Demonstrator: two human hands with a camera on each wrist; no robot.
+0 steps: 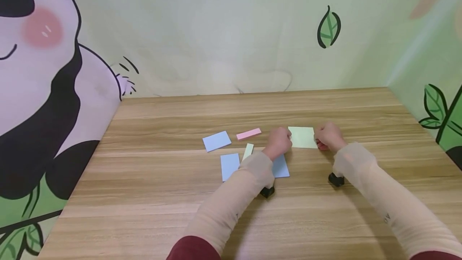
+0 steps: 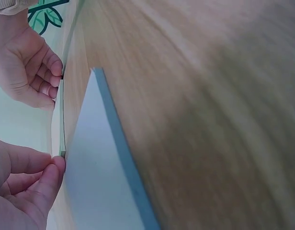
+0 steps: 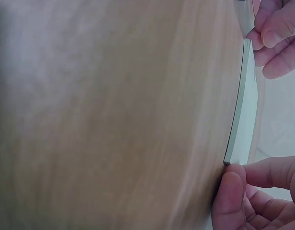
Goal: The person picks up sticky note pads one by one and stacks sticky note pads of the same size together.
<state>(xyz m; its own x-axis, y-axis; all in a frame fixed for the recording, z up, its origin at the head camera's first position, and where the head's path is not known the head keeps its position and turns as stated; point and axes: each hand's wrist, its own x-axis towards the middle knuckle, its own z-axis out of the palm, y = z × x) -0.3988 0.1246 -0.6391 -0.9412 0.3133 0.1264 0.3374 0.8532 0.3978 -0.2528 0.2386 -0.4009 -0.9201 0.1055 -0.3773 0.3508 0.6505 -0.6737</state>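
Note:
A pale green note pad [image 1: 302, 137] lies on the wooden table [image 1: 180, 196] between my two hands. My left hand [image 1: 286, 139] pinches its left edge, and my right hand [image 1: 318, 140] pinches its right edge. In the left wrist view the left thumb and finger [image 2: 56, 165] grip a corner of the pad [image 2: 61, 120], with the right hand [image 2: 51, 76] at the far end. The right wrist view shows the pad [image 3: 243, 110] on edge and slightly bowed, with the right thumb [image 3: 231, 187] at its near corner and the left hand [image 3: 262, 40] at the far one.
Left of the hands lie two blue notes [image 1: 216, 141] [image 1: 229, 166], a pink strip [image 1: 248, 133] and a small green strip [image 1: 248, 151]. Another blue note [image 1: 281, 167] lies under my left wrist. Printed walls stand at the back and on both sides.

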